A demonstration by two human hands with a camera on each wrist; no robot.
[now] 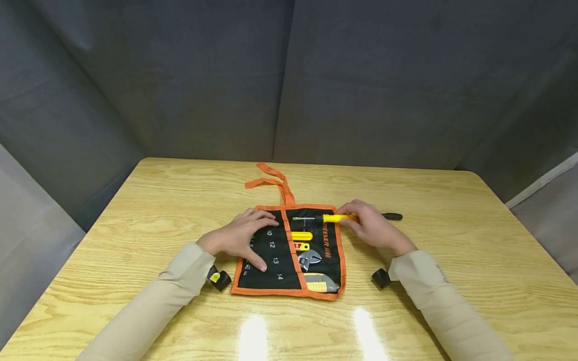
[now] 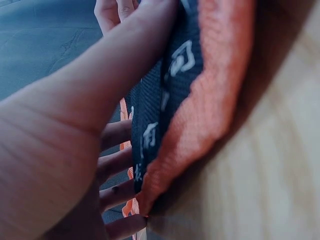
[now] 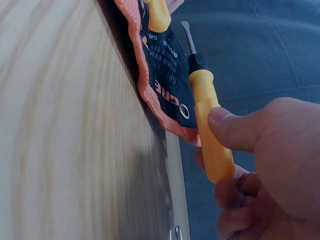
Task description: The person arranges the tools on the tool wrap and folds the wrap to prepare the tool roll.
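Observation:
A black tool pouch with orange edging (image 1: 264, 281) lies unrolled on the table, its printed pocket side to the left. My left hand (image 1: 241, 235) rests on that pocket with fingers and thumb spread. In the left wrist view the fingers (image 2: 117, 192) lie along the pouch's edge. My right hand (image 1: 372, 225) grips a yellow-handled screwdriver (image 3: 205, 100) by its handle, thumb on top. The screwdriver's flat tip points left, over the upper part of the pouch. Below it a yellow handle (image 1: 301, 235), an adjustable wrench (image 1: 310, 258) and a utility knife (image 1: 321, 283) stick out of the pocket.
Two orange ties (image 1: 273, 175) trail from the pouch's far edge. A black-handled tool (image 1: 392, 216) lies on the table just past my right hand, partly hidden by it. Grey curtains (image 1: 203, 90) stand behind the wooden table (image 1: 451, 225).

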